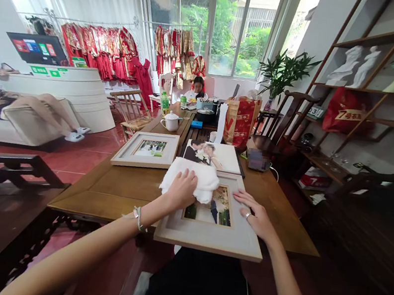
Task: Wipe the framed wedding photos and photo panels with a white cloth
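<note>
A light wooden picture frame [242,240] lies at the table's near edge, its small photo partly covered. My left hand [182,188] presses a white cloth [192,174] onto the upper left part of this frame, fingers curled on the cloth. Resting on the frame's right side is my right hand [252,212], fingers stretched out and a ring on one of them. A second framed photo [151,148] lies to the left. Just beyond the cloth is a large print of a couple [213,155], partly hidden by it.
A white teapot [171,122], a green-capped bottle [166,102] and a red-and-tan paper bag [239,122] stand farther back on the wooden table [99,191]. A dark device with a white cable [258,160] lies at right. One person reclines on the sofa at left; another sits beyond the table.
</note>
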`<state>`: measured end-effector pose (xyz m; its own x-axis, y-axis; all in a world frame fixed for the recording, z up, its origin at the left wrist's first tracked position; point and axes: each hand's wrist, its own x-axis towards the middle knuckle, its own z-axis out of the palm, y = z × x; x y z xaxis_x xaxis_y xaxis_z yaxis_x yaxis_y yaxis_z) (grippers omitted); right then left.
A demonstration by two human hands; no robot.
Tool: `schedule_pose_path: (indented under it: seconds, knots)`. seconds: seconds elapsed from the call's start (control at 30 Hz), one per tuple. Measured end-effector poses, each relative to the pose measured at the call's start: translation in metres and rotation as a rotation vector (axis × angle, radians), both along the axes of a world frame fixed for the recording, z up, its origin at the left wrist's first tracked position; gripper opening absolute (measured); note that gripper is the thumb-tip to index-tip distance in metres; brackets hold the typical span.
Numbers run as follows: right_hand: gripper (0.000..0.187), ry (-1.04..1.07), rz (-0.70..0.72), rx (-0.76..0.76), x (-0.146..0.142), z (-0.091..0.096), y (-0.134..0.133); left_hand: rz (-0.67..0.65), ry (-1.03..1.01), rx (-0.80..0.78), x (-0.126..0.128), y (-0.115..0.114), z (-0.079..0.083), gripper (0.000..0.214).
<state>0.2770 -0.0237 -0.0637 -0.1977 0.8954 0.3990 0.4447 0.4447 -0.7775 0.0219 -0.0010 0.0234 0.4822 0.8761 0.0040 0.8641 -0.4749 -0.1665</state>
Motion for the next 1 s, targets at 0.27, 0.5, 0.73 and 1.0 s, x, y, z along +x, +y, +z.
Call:
schedule_pose_path:
  seconds: [0.27, 0.5, 0.73, 1.0]
  knots:
    - [0.042, -0.002, -0.021, 0.024, -0.003, -0.002, 0.000, 0.113, 0.129, -0.345, 0.008, -0.124, 0.023, 0.073]
    - [0.039, -0.019, 0.009, 0.043, -0.001, 0.000, -0.001, 0.039, -0.070, -0.112, 0.006, -0.082, 0.002, 0.072]
    - [0.042, -0.014, 0.002, 0.036, -0.001, 0.001, -0.002, 0.062, -0.232, 0.061, 0.000, 0.013, -0.009, 0.070]
    - [0.044, -0.003, -0.021, 0.054, -0.002, 0.002, -0.004, 0.066, -0.107, -0.135, -0.008, -0.066, -0.004, 0.075]
